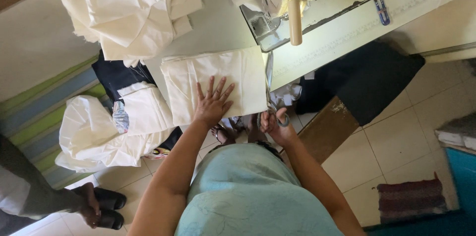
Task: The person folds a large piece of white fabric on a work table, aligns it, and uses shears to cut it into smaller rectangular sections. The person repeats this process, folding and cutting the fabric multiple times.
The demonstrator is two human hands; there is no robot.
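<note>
Two hands: left hand (213, 103) on one folded cloth (214, 86), right hand (273, 124) gripping one scissors (270, 87).

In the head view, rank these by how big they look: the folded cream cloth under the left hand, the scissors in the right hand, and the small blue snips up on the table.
1. Folded cream cloth, flat under the left hand.
2. Scissors, held in the right hand.
3. Blue snips; they lie farther from the camera, so the gap to the scissors is unsure.
</note>
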